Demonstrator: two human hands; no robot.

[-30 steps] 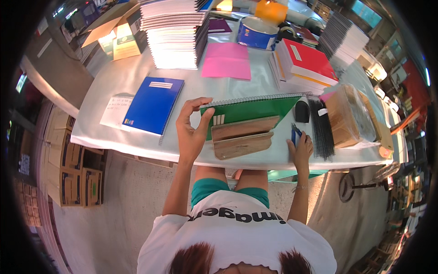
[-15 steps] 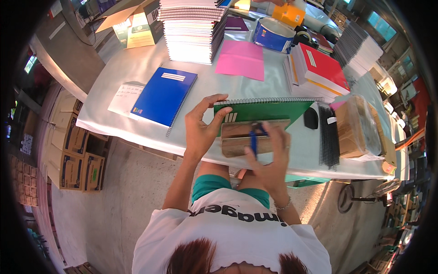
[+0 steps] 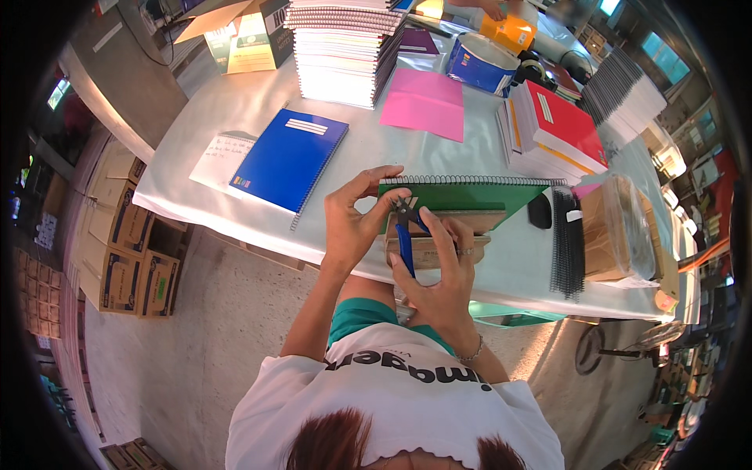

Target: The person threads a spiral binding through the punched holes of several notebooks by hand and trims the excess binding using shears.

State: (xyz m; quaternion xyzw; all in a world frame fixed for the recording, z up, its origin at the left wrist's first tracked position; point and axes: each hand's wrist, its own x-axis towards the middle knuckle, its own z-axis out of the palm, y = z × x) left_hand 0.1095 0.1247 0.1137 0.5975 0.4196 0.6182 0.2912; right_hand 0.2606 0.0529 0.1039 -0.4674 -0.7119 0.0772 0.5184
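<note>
right hand (image 3: 448, 291), centre of frame: closed around blue-handled pliers (image 3: 404, 247), forearm rising from below, plier tip pointing up beside the left end of a wire spiral (image 3: 478, 181); contact cannot be told. left hand (image 3: 352, 221), nearer that end: thumb and fingers pinching the upper-left corner of a green notebook (image 3: 501, 197). notebook: mid-frame, above the right hand, spiral's long axis left to right, behind a wooden block (image 3: 487, 221) on the table (image 3: 521, 266).

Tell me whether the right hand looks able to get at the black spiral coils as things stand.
Probably yes, though its grip is taken: the right hand holds blue-handled pliers. The black spiral coils lie mostly uncovered to its right, on the table, seemingly within reach.
</note>
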